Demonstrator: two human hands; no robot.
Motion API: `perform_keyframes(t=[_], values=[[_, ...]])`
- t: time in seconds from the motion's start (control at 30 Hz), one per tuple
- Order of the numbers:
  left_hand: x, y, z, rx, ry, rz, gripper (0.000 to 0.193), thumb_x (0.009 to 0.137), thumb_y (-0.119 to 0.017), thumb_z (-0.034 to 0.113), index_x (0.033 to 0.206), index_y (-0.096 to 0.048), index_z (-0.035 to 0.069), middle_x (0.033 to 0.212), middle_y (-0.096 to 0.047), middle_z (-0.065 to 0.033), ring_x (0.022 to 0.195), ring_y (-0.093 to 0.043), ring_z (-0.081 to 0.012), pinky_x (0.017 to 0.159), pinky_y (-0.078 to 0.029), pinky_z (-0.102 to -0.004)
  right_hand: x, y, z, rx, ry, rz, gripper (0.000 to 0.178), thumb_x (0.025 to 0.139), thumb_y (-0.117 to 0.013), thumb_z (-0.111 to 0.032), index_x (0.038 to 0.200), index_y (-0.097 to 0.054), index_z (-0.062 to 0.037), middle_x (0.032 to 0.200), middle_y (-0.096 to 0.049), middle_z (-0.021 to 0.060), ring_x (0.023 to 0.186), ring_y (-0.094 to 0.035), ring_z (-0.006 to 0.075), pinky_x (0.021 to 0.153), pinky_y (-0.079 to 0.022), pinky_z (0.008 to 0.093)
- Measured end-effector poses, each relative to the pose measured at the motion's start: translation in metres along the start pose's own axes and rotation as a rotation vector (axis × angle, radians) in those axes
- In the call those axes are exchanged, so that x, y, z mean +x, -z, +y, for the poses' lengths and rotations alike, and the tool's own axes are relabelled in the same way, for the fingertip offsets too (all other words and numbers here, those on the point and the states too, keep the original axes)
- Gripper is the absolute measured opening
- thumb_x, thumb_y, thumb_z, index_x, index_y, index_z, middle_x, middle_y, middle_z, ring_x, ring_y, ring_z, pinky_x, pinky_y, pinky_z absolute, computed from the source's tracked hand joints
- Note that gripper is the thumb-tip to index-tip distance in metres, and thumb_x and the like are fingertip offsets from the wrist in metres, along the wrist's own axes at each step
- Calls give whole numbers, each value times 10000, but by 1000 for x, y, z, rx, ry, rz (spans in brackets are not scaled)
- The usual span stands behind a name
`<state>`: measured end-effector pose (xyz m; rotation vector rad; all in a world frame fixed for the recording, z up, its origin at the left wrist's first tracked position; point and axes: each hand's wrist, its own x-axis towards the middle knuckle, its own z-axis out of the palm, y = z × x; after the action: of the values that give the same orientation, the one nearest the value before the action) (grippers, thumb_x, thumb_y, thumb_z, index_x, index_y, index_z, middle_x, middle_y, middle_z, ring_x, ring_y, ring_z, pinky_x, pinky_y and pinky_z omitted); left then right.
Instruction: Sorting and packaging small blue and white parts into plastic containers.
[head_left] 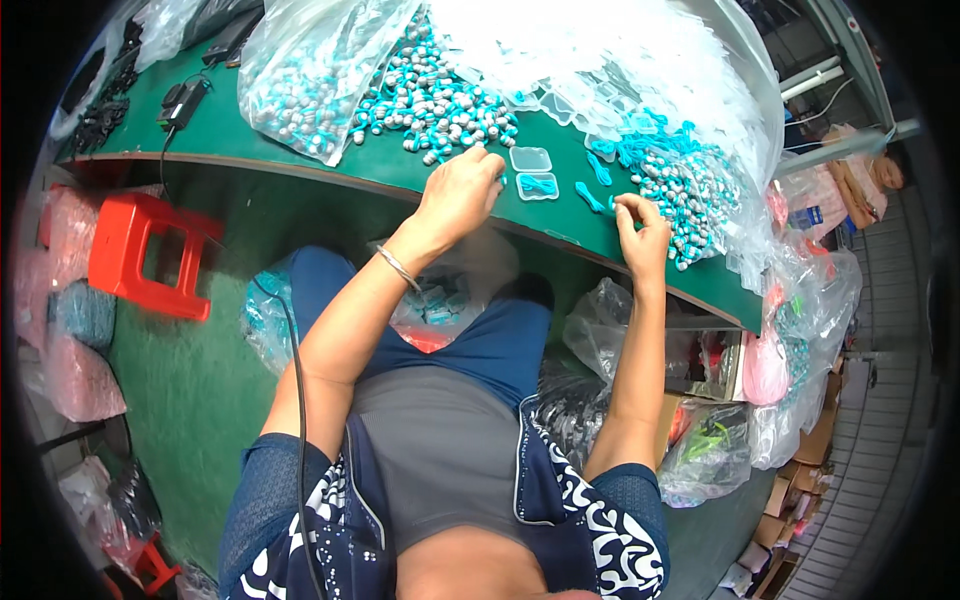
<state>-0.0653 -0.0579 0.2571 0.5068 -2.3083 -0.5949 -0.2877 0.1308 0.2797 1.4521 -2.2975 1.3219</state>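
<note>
On the green table, a small clear plastic box [538,187] lies open with a looped teal cord [541,184] inside; its lid [530,158] is folded back on the far side. My left hand [462,192] is just left of this box, fingers closed in a pinch, a bit of teal showing at the tips. To the right, my right hand [643,228] pinches the end of a teal cord [589,197] on the tabletop. Another bundled teal cord [599,170] lies a little farther back. A pile of grey-and-teal plugs [690,205] with cords sits beside my right hand.
Behind my left hand spreads another pile of grey-and-teal plugs [430,90], with a clear bag [300,90] of them alongside. A big heap of clear plastic boxes [610,50] fills the back. A red stool [150,255] stands left; filled bags [440,300] sit under the table edge [380,188].
</note>
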Motion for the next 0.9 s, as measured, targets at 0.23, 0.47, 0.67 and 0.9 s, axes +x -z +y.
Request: perform_keyframes(t=[0.23,0.47,0.67,0.9], values=[[1,3,4,-18,87,-47,124,815,-722,116,917,-680,61,917,-629,-107,845,-655,-323,716,-528,-427,-14,7,-5,-86,-34,-131,164,819,-681,18,978,-712,-11,834,-662,84,715,-618,145,679,-503,285],[8,-2,17,-171,27,-8,152,789,-753,108,915,-680,65,900,-631,-98,811,-653,-311,705,-519,-412,-7,-16,-38,195,37,-83,162,814,-694,16,974,-698,-4,895,-689,88,725,-615,135,678,-500,275],[19,-10,22,-35,-70,-58,131,780,-737,112,870,-659,59,880,-611,-109,817,-654,-338,691,-524,-441,8,-49,-46,49,255,-156,105,770,-739,-65,867,-702,-81,876,-687,51,745,-620,238,702,-470,368],[23,-18,16,22,-142,-62,119,780,-725,118,841,-655,44,840,-606,-128,790,-647,-352,676,-520,-458,10,-60,-36,-129,325,-152,101,772,-755,-122,868,-728,-140,893,-658,14,892,-604,229,829,-407,388]])
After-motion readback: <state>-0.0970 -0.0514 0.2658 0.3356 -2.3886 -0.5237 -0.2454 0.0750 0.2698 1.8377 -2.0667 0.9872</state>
